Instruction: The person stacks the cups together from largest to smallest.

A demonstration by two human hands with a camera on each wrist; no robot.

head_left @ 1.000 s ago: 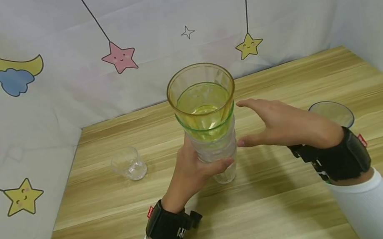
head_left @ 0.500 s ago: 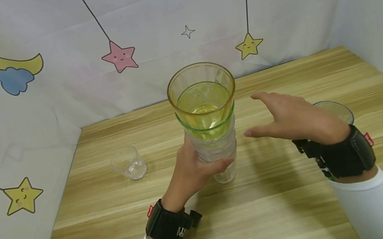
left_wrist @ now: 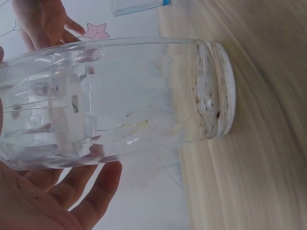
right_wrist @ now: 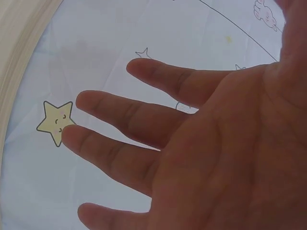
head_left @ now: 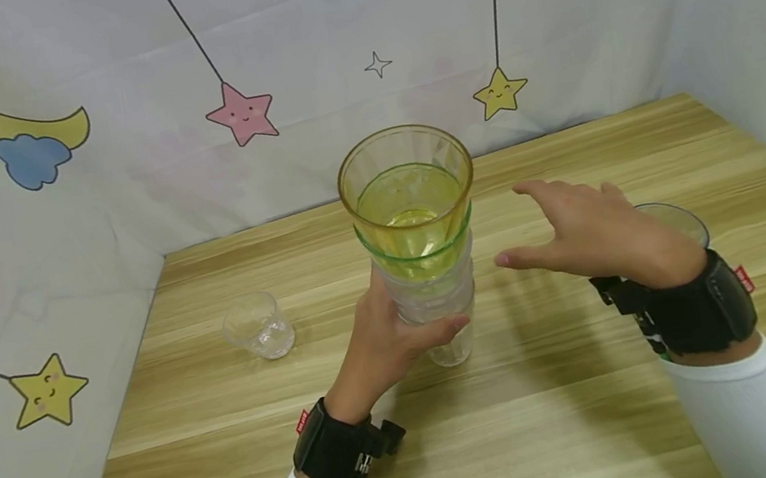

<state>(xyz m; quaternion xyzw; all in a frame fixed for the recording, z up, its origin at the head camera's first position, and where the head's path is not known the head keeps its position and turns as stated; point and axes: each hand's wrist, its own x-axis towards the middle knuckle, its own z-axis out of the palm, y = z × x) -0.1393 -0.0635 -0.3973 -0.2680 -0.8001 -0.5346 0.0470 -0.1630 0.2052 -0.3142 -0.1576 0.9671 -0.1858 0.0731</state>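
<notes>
A tall stack of nested glasses (head_left: 425, 266) rises from the middle of the table. At its top is an amber-rimmed glass (head_left: 400, 143), set into a green-rimmed one, with clear glasses below. My left hand (head_left: 387, 335) grips the clear lower part, thumb across the front and fingers behind. In the left wrist view the lowest clear glass (left_wrist: 139, 100) lies along the palm, its thick base close to the table. To the right of the stack my right hand (head_left: 579, 231) hovers apart from it, fingers spread, holding nothing; the right wrist view shows its bare palm (right_wrist: 225, 158).
A small clear glass (head_left: 261, 327) is on the table at the left, apart from the stack. Behind my right wrist is a blue-rimmed glass (head_left: 676, 215), partly hidden. White printed fabric walls (head_left: 285, 18) enclose the wooden table (head_left: 537, 433) at the back and sides.
My right hand has drawn away from the stack toward the right, its fingers leaving the side of the glasses. My left hand and the stack have stayed where they were.
</notes>
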